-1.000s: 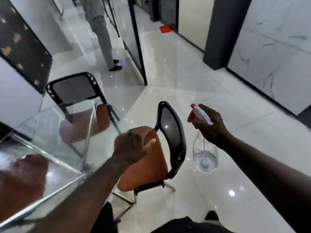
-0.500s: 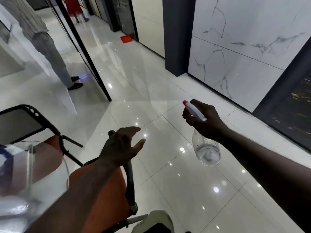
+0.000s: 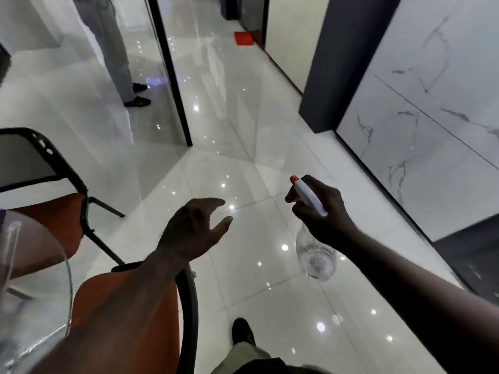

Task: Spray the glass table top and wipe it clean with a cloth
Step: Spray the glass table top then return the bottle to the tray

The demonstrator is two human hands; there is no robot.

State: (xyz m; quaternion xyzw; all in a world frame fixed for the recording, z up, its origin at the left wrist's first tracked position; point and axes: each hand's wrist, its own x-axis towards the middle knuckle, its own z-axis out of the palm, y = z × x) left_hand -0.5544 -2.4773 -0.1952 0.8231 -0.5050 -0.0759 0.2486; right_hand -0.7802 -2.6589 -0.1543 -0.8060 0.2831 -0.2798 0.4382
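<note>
Nearest, at the lower left edge, only a corner of the glass table top [image 3: 35,292] shows, beside an orange chair [image 3: 129,314]. Further out, the left hand [image 3: 194,233] hangs empty with fingers spread, while the right hand [image 3: 321,214] is clamped around the spray bottle [image 3: 314,255] over the floor. The spraying step seems not begun; next the bottle must turn left toward the glass, and no cloth is visible.

Bare glossy white floor tiles [image 3: 243,163] lay open ahead of both hands. Two orange-seated black-framed chairs [image 3: 129,306] crowded the rounded clear glass table top [image 3: 35,292] at the left, hemming that edge in.
</note>
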